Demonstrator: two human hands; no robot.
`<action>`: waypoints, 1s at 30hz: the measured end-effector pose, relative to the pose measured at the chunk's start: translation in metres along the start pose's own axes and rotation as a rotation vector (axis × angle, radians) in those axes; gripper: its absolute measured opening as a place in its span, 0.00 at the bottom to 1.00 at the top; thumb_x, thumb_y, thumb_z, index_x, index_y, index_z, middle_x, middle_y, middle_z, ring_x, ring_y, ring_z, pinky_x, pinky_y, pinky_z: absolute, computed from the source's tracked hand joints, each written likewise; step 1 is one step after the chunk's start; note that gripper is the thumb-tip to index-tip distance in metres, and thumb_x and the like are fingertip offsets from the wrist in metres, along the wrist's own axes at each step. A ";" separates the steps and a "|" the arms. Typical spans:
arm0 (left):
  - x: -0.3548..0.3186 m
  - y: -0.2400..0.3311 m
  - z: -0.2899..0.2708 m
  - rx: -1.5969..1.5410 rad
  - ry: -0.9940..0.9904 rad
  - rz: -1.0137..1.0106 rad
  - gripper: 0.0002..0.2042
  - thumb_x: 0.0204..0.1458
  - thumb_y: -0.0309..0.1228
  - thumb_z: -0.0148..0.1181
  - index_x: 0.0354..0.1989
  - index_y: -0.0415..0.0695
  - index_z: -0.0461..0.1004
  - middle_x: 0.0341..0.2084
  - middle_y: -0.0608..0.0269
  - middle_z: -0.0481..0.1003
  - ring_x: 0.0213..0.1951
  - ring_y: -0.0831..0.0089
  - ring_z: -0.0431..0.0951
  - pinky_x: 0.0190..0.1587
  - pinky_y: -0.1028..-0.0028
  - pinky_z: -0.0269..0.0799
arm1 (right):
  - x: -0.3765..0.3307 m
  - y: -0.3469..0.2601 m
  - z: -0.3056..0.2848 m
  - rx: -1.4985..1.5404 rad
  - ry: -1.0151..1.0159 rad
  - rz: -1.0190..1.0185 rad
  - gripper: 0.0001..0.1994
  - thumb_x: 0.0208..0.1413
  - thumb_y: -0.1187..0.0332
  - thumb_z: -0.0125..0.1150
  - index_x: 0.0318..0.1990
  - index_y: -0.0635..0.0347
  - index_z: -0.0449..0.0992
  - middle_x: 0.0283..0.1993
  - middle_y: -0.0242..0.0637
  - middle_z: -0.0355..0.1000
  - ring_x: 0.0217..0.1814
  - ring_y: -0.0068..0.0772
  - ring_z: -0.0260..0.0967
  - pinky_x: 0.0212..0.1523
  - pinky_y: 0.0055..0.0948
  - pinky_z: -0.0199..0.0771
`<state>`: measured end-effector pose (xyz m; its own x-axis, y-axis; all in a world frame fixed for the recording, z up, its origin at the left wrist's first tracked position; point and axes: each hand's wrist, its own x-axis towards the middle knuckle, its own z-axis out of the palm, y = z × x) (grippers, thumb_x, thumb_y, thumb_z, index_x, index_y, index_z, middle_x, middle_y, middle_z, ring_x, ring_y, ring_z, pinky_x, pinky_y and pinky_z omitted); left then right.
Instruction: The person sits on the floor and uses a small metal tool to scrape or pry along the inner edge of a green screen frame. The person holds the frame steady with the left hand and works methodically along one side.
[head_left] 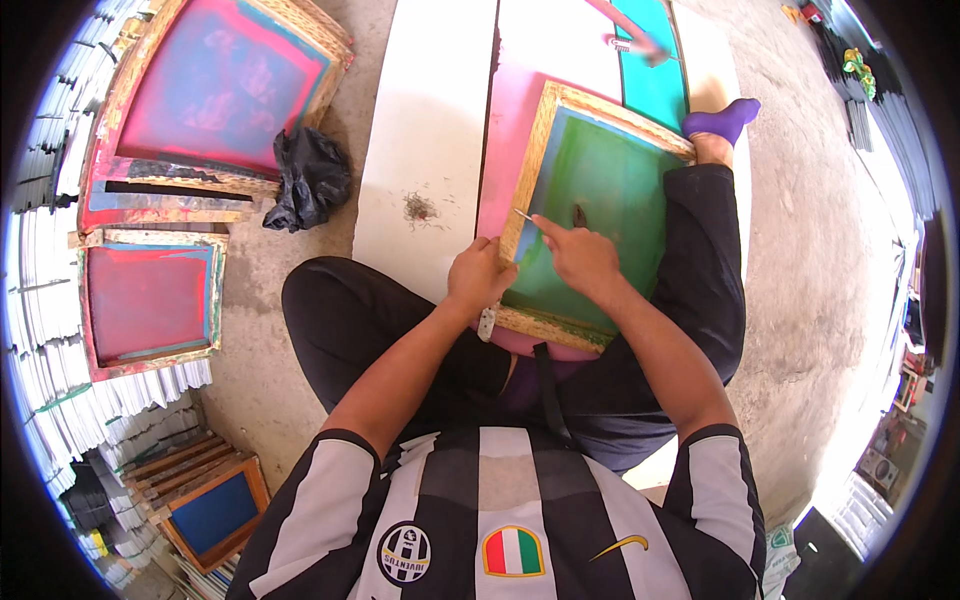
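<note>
A wooden screen-printing frame [545,150] with green mesh [615,180] lies tilted across my lap. My right hand [580,258] is closed round a thin metal-shafted hand tool [523,214], its tip at the frame's left rail. A dark brown piece, perhaps the tool's handle, shows just above that hand. Against the lower part of the same rail, my left hand [480,275] is closed, its thumb along the wood. Below it a small pale object [487,324] pokes out; I cannot tell what it is.
A hammer [645,48] lies on the turquoise strip of the boards under the frame. To the left are pink-and-blue screens [215,80], a smaller red screen [150,295], a black plastic bag [310,180] and stacked white sheets [50,340]. A blue-meshed frame [215,512] stands lower left.
</note>
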<state>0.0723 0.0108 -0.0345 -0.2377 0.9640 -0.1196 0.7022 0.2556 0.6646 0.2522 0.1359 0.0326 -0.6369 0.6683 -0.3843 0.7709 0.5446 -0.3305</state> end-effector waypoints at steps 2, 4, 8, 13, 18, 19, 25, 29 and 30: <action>-0.001 -0.003 0.001 -0.012 0.003 0.016 0.20 0.48 0.37 0.71 0.46 0.39 0.78 0.36 0.47 0.77 0.40 0.45 0.80 0.42 0.52 0.77 | -0.001 -0.005 -0.003 0.031 -0.004 0.011 0.21 0.71 0.59 0.48 0.70 0.31 0.69 0.36 0.52 0.81 0.37 0.59 0.81 0.39 0.57 0.80; 0.000 -0.003 0.001 -0.016 0.004 0.020 0.20 0.48 0.37 0.71 0.47 0.39 0.78 0.36 0.47 0.77 0.39 0.45 0.81 0.42 0.53 0.77 | 0.000 -0.003 -0.002 0.056 0.003 0.025 0.21 0.71 0.59 0.48 0.69 0.31 0.70 0.37 0.52 0.81 0.37 0.60 0.81 0.40 0.58 0.79; 0.001 -0.004 0.003 -0.032 0.007 0.006 0.22 0.48 0.36 0.71 0.50 0.39 0.79 0.35 0.47 0.77 0.39 0.46 0.81 0.42 0.53 0.77 | 0.001 -0.001 -0.003 0.106 -0.010 0.042 0.21 0.71 0.59 0.48 0.69 0.32 0.70 0.38 0.54 0.81 0.39 0.61 0.81 0.42 0.58 0.79; 0.000 0.000 0.001 -0.040 -0.012 -0.015 0.22 0.47 0.36 0.71 0.51 0.41 0.78 0.36 0.48 0.77 0.40 0.46 0.81 0.43 0.53 0.77 | 0.001 -0.007 -0.008 0.050 -0.041 0.044 0.21 0.71 0.60 0.47 0.70 0.35 0.69 0.39 0.53 0.81 0.39 0.59 0.81 0.42 0.58 0.80; 0.001 -0.004 0.012 -0.012 0.016 -0.022 0.22 0.47 0.37 0.70 0.51 0.41 0.78 0.37 0.48 0.78 0.40 0.46 0.81 0.43 0.52 0.77 | 0.001 -0.021 -0.007 -0.199 -0.104 0.066 0.24 0.71 0.63 0.46 0.73 0.38 0.65 0.38 0.50 0.81 0.39 0.55 0.82 0.41 0.56 0.81; 0.000 -0.005 0.013 0.004 -0.002 -0.034 0.22 0.47 0.37 0.70 0.50 0.41 0.78 0.37 0.47 0.78 0.40 0.46 0.81 0.43 0.52 0.77 | 0.001 -0.021 -0.006 -0.185 -0.117 0.069 0.25 0.71 0.64 0.46 0.74 0.38 0.64 0.38 0.49 0.81 0.39 0.55 0.82 0.41 0.55 0.81; 0.001 -0.006 0.007 0.027 -0.032 -0.035 0.22 0.46 0.37 0.70 0.49 0.39 0.78 0.36 0.46 0.77 0.40 0.45 0.80 0.44 0.52 0.77 | 0.014 0.002 0.009 0.156 -0.051 -0.061 0.24 0.71 0.63 0.48 0.74 0.44 0.65 0.42 0.52 0.81 0.43 0.57 0.82 0.46 0.52 0.81; 0.002 -0.002 0.005 0.003 0.013 0.004 0.21 0.46 0.37 0.70 0.47 0.39 0.78 0.35 0.46 0.77 0.39 0.45 0.80 0.43 0.52 0.77 | 0.005 -0.007 -0.002 0.159 -0.149 0.131 0.22 0.71 0.62 0.50 0.70 0.45 0.71 0.49 0.57 0.80 0.49 0.59 0.81 0.53 0.49 0.79; 0.002 -0.002 0.007 -0.003 0.020 0.013 0.20 0.46 0.37 0.70 0.46 0.39 0.78 0.35 0.46 0.77 0.39 0.45 0.80 0.43 0.52 0.77 | 0.008 -0.001 0.005 0.404 -0.157 0.136 0.22 0.72 0.61 0.50 0.71 0.44 0.71 0.48 0.55 0.81 0.47 0.58 0.81 0.52 0.49 0.79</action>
<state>0.0750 0.0122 -0.0411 -0.2421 0.9654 -0.0965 0.7035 0.2432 0.6678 0.2463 0.1382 0.0256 -0.5482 0.6183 -0.5631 0.8011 0.1950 -0.5658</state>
